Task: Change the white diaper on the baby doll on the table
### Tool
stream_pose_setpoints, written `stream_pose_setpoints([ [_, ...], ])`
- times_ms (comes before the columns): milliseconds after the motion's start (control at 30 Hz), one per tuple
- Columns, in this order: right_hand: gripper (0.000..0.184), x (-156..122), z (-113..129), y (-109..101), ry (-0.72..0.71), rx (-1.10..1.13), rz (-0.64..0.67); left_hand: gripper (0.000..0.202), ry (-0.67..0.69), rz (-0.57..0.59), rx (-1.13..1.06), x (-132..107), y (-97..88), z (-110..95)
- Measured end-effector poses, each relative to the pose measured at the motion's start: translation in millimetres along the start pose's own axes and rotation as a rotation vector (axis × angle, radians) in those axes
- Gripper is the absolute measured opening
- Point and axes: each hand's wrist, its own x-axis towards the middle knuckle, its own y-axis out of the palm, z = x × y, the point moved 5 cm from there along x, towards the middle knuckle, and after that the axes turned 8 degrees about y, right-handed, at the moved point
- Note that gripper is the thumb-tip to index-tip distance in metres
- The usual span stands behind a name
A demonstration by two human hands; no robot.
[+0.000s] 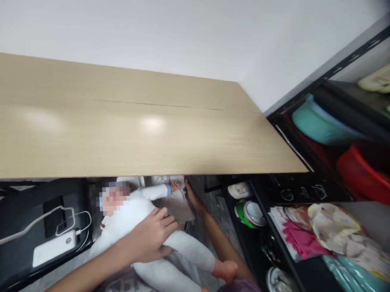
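Note:
A small figure in a white suit with a blue cuff [142,210] lies across my lap, its bare feet pointing to the lower right; whether it is a doll or a person I cannot tell. My left hand [155,234] is wrapped over its hip, fingers bent on top and thumb by the thigh. Under the table edge, my right hand [192,197] reaches down beside a beige bag or cloth [174,205]. The table partly covers that hand, and its fingers do not show clearly.
A wooden table [133,140] spans the front. On the left, a black chair [17,214] carries a white power bank [54,248] with cables. A black shelf [276,241] on the right holds cloths, tins, a teal basin [323,123] and a red basin [367,177].

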Motion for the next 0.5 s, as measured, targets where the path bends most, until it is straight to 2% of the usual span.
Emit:
stream_pose_setpoints([
  [100, 0.065, -21, 10, -3, -0.015, -0.076, 0.017, 0.049, 0.067, -0.007, 0.047, -4, -1.0, -5],
  [233, 0.068, -62, 57, 16, -0.302, -0.331, 0.112, 0.054, 0.114, -0.035, 0.091, -11, -2.5, -9],
  [300, 0.078, -74, 84, 25, -0.414, -0.472, 0.079, 0.054, 0.116, -0.049, 0.105, -13, -3.6, -10],
  [400, 0.075, -77, 112, 28, -0.405, -0.682, 0.032, 0.054, 0.109, -0.061, 0.113, -16, -5.1, -10],
  [500, 0.065, -85, 124, 15, -0.308, -0.895, 0.042, 0.054, 0.111, -0.068, 0.116, -20, -5.1, -11],
])
